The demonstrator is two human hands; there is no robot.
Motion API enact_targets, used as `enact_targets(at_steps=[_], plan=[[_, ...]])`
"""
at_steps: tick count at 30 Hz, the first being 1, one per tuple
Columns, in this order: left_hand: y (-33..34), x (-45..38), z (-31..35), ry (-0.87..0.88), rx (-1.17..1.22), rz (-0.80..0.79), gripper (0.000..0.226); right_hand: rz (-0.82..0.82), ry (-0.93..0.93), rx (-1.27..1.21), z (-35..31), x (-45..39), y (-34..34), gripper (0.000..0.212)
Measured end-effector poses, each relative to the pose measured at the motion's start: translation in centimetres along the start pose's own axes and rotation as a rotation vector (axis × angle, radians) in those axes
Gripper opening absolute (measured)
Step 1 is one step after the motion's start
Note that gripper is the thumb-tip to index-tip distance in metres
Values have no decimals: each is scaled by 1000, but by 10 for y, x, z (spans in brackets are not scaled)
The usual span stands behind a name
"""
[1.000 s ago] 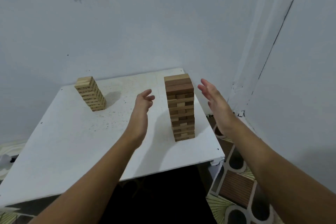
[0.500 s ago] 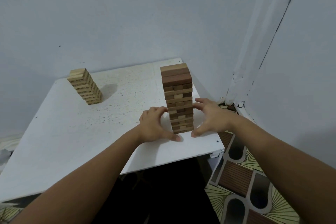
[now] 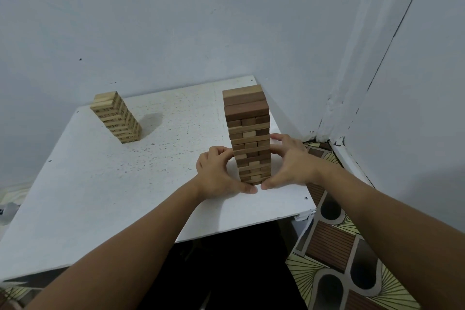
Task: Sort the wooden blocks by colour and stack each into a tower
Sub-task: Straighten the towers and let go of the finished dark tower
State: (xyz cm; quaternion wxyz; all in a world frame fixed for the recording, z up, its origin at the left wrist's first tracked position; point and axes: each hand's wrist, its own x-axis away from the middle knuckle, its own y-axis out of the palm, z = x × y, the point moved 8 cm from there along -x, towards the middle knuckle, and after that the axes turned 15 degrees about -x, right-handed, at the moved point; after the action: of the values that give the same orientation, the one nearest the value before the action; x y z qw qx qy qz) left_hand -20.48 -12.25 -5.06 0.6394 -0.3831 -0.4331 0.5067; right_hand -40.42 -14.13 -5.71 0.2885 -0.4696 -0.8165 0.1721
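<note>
A tall tower of mostly brown wooden blocks (image 3: 247,118), with a few paler ones mixed in, stands near the right front of the white table (image 3: 105,184). My left hand (image 3: 217,171) grips its lower left side, fingers curled against the blocks and thumb at the base. My right hand (image 3: 289,161) grips the lower right side the same way; the two thumbs nearly meet in front of the bottom layer. A shorter tower of pale blocks (image 3: 115,117) stands apart at the table's back left.
Walls close in behind the table and on the right, meeting in a corner just past the brown tower. The table's front right corner (image 3: 308,212) is close to my right wrist. Patterned floor tiles (image 3: 334,246) lie below on the right.
My hands came down from the air beside the tower's top and closed round its lower part. Over the last half second they hold the same grip.
</note>
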Motion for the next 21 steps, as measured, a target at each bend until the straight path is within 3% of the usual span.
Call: enact_targets(at_steps=[9, 21], plan=[[5, -1, -1, 4, 2, 114, 79, 12, 10, -86, 3, 1, 5, 95], [3, 0, 1, 19, 18, 109, 77, 0, 2, -71, -1, 1, 4, 89]])
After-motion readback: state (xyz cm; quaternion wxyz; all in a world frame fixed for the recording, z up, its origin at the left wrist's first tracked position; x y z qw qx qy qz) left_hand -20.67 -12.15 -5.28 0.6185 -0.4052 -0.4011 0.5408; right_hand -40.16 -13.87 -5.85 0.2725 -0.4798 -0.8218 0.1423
